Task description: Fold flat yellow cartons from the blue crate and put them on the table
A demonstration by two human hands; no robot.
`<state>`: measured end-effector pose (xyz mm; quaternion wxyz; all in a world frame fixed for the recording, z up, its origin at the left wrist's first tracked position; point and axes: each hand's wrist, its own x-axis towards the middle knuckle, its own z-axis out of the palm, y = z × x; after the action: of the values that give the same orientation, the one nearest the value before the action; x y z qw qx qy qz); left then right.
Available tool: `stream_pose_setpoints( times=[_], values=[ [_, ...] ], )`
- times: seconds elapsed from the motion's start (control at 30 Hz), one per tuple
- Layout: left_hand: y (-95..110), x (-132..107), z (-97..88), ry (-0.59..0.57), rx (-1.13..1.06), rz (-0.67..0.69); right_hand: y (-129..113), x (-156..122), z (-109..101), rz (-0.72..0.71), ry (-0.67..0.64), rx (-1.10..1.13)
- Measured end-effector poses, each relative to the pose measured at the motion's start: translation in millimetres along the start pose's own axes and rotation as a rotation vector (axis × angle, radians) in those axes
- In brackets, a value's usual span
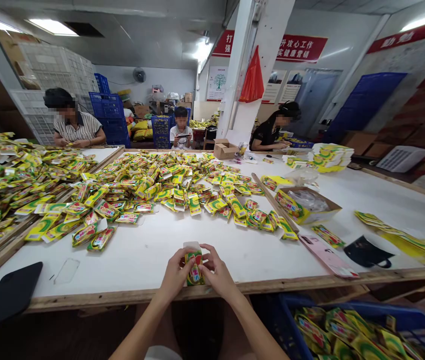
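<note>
Both my hands meet at the near edge of the white table (152,255). My left hand (173,276) and my right hand (217,272) are closed together on one small yellow-green packet (194,267), held upright between the fingertips. A clear plastic piece sits at the packet's top. A big heap of the same yellow-green packets (167,187) lies spread across the middle of the table, well beyond my hands.
A blue crate (351,330) of finished packets stands at lower right under the table. A cardboard box (308,205), a pink card (327,255) and a black mask (366,252) lie to the right. A black flat object (7,297) lies left. Three people sit at the far side.
</note>
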<state>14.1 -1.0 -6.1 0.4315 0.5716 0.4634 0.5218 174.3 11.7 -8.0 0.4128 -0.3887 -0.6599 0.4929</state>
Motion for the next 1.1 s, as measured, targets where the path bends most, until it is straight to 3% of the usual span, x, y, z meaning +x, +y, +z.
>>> stream_pose_setpoints(
  times=[0.23,0.63,0.83,1.1],
  values=[
    [-5.7,10.3,2.4,-0.006,0.044,-0.062,5.1,-6.0,-2.1,0.006,0.013,0.015],
    [-7.1,14.2,2.1,-0.155,-0.013,-0.056,6.1,4.4,-7.9,-0.046,0.004,-0.054],
    [-12.2,5.8,3.5,-0.087,-0.126,-0.059,8.7,0.0,-6.8,-0.05,0.044,-0.076],
    [-15.0,14.1,1.8,-0.138,-0.084,-0.077,2.6,8.6,-9.5,-0.041,0.019,-0.112]
  ],
)
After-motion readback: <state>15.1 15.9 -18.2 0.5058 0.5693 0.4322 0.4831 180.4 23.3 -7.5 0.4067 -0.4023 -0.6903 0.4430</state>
